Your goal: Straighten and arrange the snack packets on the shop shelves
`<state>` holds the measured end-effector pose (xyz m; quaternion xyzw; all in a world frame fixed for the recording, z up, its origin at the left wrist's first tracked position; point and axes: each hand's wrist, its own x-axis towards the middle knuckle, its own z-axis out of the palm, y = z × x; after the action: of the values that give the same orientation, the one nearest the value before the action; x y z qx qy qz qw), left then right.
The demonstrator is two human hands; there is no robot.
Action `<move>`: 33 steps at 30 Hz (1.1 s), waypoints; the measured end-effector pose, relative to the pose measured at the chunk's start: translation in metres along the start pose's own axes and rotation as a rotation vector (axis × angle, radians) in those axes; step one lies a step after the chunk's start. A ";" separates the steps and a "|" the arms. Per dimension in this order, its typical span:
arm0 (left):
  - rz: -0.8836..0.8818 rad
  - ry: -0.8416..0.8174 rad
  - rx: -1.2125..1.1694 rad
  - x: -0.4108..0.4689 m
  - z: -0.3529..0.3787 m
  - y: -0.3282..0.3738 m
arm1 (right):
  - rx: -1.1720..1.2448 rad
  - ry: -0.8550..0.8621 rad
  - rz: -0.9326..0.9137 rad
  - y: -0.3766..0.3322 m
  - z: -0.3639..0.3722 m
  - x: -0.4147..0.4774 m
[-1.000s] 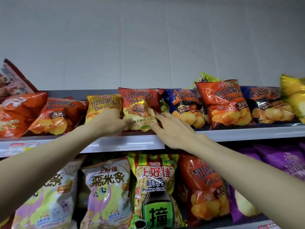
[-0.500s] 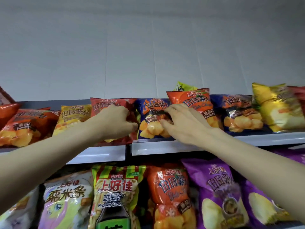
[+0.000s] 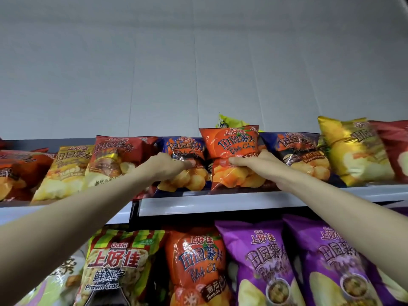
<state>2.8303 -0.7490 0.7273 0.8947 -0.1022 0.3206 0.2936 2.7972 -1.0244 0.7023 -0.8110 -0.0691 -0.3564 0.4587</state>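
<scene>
Orange packet [image 3: 231, 157]: upright at the front of the top shelf [image 3: 220, 203], taller than its neighbours, creased across the middle.
Right hand [image 3: 258, 162]: fingers curled onto the orange packet's middle, pinching it from the right side.
Blue packet [image 3: 184, 166]: touching the orange packet's left edge, leaning back.
Left hand [image 3: 167, 165]: fingers closed on the blue packet's front.
Same row: dark red packet [image 3: 119, 157] and yellow packet [image 3: 66, 171] to the left; second blue packet [image 3: 302, 153] and gold packet [image 3: 355, 149] to the right.
Behind: lime-green packet [image 3: 229, 122] peeking over the orange one.
Lower shelf: prawn cracker bag [image 3: 114, 268], orange tomato bag [image 3: 198, 266], purple bags [image 3: 265, 261].
</scene>
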 end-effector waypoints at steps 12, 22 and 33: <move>-0.080 0.200 -0.228 0.016 0.020 0.009 | 0.303 0.352 -0.166 0.004 -0.008 -0.018; 0.120 0.376 -0.539 0.018 -0.004 0.019 | 0.333 0.475 -0.190 0.010 -0.045 -0.014; 0.119 0.455 -1.026 -0.006 -0.093 0.012 | 0.255 0.361 -0.203 -0.009 0.016 -0.015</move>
<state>2.7728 -0.7039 0.7872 0.5384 -0.2293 0.4304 0.6872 2.7910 -1.0032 0.6938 -0.6585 -0.1117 -0.5284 0.5242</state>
